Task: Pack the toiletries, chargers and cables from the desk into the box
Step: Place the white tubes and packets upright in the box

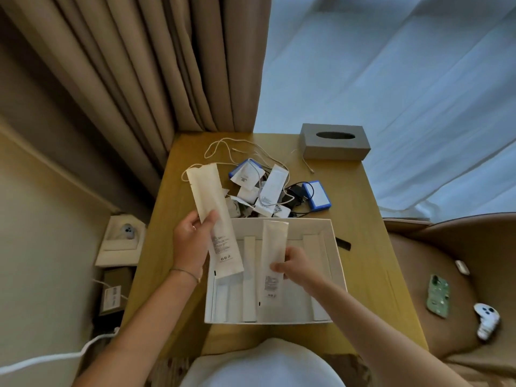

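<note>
My left hand (192, 241) grips a long cream toiletry packet (212, 210), held tilted over the box's left edge. My right hand (296, 265) pinches a second long cream packet (272, 263) above the inside of the open white box (333, 258). The box stands on the wooden desk (360, 219), with flat white dividers inside. Behind the box lies a heap of small white sachets (272, 188), a blue-edged packet (245, 173), a blue and white charger block (318, 195) with black cables (296, 196), and a loose white cord (229, 149).
A grey tissue box (335, 141) stands at the desk's back right. A black comb (343, 243) lies just right of the box. Curtains hang behind. A chair at the right holds a green card (438, 296) and a white controller (487, 319). Cardboard boxes sit on the floor at the left.
</note>
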Demonstrator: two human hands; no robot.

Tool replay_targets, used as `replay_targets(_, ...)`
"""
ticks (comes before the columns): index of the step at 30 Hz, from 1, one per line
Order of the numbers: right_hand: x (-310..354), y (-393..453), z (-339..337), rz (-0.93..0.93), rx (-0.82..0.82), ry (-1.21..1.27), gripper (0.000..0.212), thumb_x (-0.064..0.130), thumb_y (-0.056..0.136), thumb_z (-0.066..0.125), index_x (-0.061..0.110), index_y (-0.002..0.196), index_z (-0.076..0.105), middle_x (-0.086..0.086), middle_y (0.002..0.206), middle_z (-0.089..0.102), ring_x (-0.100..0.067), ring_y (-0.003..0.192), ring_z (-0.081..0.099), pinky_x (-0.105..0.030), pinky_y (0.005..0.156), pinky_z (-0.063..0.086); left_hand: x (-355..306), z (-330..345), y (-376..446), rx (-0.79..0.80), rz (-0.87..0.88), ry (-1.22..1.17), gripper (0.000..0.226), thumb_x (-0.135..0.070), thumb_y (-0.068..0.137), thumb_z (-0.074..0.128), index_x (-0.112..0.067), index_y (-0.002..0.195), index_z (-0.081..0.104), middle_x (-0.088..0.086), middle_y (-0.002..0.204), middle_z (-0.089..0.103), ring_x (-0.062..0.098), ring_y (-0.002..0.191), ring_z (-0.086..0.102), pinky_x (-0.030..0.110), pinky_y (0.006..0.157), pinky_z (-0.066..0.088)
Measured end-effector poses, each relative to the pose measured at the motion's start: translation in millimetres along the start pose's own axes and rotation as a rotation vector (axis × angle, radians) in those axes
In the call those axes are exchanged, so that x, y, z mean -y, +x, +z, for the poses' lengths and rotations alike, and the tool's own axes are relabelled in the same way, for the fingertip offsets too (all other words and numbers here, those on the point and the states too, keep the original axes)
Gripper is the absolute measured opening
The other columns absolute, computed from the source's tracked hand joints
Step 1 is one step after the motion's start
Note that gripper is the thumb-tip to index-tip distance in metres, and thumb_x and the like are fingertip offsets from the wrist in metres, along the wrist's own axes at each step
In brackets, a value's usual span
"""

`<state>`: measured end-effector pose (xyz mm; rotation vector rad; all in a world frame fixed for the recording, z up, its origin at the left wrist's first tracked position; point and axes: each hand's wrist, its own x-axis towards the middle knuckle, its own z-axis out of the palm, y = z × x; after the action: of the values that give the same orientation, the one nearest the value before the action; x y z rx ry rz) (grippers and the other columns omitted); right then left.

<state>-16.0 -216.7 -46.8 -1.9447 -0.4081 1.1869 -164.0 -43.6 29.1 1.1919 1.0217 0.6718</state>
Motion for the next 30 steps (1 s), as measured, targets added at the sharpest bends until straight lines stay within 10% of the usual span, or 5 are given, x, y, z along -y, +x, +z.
replay_targets(14,-23,41,25,0.301,-0.065,-0.300,0.021,0.019,0.079,0.085,0.007,0.092,0.074,-0.008,0.094,0.076,-0.023,0.084,0.074,-0.038,0.080,0.063,23,-21,-17,0.125,-0.151,0.012,0.007,-0.024,0.089,0.073,-0.023,0.096,0.074,-0.003,0.092,0.078,0.016,0.086,0.074,0.030,0.070,0.060)
replay_targets(25,-17,39,19,0.187,-0.013,-0.781,0.035,0.048,0.084,0.072,0.020,0.066,0.059,0.006,0.053,0.063,-0.004,0.037,0.059,-0.020,0.042,0.045,40,17,-23,0.284,-0.266,0.147,0.013,-0.012,0.089,0.072,-0.021,0.099,0.072,-0.003,0.092,0.079,0.016,0.086,0.076,0.031,0.067,0.061)
replay_targets(30,11,29,-13,0.121,-0.110,-0.651,0.037,0.044,0.095,0.060,0.017,0.071,0.070,0.004,0.048,0.067,-0.012,0.053,0.067,-0.031,0.066,0.058,52,42,-26,0.356,-0.343,0.287,0.014,-0.014,0.089,0.073,-0.019,0.101,0.070,0.002,0.093,0.078,0.017,0.082,0.076,0.031,0.065,0.062)
